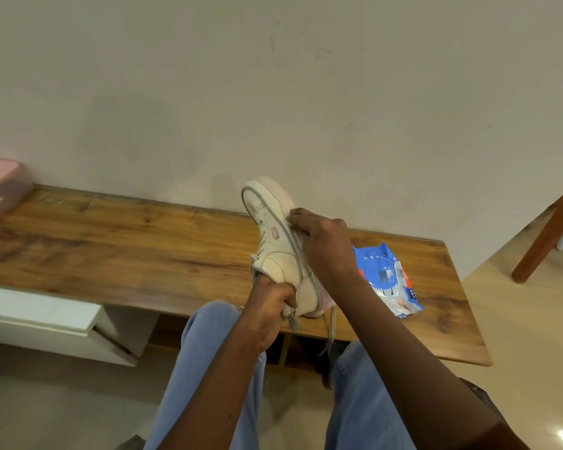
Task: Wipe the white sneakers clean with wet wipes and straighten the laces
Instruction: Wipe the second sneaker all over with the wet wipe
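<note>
One shoe [275, 254] tips up over the worktop [111, 241]: left fingers [285, 297] grip its heel to steady it, so right fingers [299, 219], curled on its sole edge, can rub.

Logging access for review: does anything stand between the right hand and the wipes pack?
Nothing visible does. The wipes pack lies open to reach on the bench, just right of the right hand, which holds the sneaker.

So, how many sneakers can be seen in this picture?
1. The sneaker is held above the wooden bench: the left hand grips its lower end, the right hand its sole. A second one may be hidden.
</note>
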